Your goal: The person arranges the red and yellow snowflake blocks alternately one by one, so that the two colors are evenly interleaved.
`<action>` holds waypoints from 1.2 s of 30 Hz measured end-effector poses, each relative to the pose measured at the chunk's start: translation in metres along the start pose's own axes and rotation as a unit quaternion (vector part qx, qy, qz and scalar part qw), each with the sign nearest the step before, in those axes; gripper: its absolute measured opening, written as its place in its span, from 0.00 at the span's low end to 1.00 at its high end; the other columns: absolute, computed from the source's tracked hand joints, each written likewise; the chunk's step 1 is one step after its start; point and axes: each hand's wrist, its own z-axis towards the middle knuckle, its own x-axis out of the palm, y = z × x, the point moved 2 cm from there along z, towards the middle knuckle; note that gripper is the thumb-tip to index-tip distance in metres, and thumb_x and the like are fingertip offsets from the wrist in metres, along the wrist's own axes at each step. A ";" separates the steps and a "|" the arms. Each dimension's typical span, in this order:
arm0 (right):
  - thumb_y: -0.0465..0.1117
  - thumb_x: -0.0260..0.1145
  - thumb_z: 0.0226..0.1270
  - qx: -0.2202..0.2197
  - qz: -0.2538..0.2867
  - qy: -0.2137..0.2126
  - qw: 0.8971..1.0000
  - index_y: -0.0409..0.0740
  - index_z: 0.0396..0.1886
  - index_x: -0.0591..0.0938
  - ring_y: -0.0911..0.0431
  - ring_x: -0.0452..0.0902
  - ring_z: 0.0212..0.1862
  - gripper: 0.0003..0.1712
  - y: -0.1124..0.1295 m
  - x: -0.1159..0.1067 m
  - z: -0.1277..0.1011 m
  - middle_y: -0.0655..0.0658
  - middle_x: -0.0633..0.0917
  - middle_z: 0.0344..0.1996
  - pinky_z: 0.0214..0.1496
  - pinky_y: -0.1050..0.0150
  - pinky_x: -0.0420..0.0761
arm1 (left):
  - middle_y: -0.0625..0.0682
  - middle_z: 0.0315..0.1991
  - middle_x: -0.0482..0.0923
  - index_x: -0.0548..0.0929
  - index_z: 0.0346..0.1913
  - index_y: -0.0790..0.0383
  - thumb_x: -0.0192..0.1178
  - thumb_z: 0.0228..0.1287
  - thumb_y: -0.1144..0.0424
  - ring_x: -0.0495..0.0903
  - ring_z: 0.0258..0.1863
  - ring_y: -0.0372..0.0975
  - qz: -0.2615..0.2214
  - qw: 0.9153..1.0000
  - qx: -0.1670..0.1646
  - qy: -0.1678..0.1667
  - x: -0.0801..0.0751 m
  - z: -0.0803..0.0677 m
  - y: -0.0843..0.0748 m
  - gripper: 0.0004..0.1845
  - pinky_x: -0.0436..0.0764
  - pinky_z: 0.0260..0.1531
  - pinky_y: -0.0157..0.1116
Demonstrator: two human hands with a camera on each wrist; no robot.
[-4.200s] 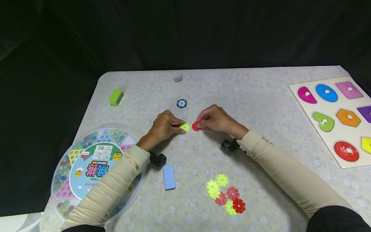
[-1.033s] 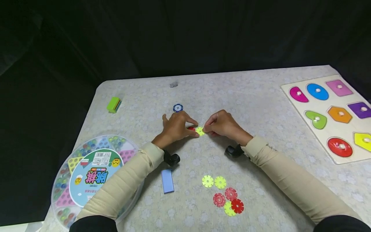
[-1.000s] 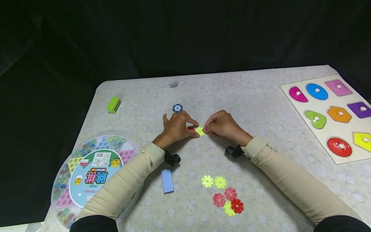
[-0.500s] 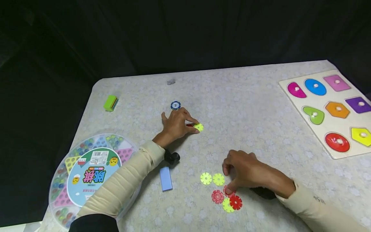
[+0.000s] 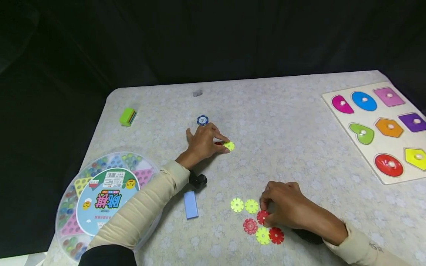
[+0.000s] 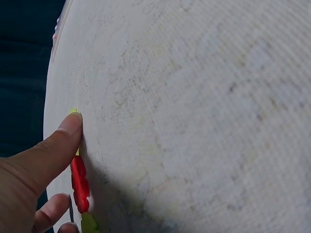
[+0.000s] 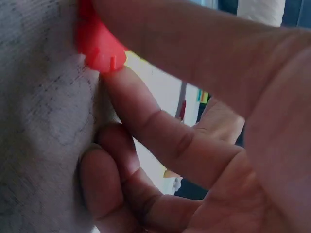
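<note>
Red notched plastic disc (image 5: pixel 262 216) pinched by right hand (image 5: pixel 286 210), half hidden; left hand (image 5: pixel 202 142) grips joined yellow-red discs (image 5: pixel 228 146), red part obscured.

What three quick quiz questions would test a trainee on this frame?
1. True or false: the left hand holds joined red and yellow discs.
2. Which colour is the disc that the right hand pinches? A red, B yellow, C blue.
3. What round thing lies just beyond the left hand?

Key: 1 true. 2 A. 3 the blue chip.
</note>
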 end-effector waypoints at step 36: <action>0.39 0.73 0.61 0.063 0.187 -0.096 0.976 0.39 0.37 0.90 0.60 0.83 0.28 0.08 -0.035 -0.061 0.142 0.45 0.90 0.28 0.31 0.68 0.81 | 0.46 0.49 0.79 0.91 0.45 0.38 0.75 0.52 0.45 0.75 0.53 0.46 0.020 1.000 -0.008 0.005 0.001 0.001 -0.001 0.15 0.46 0.64 0.77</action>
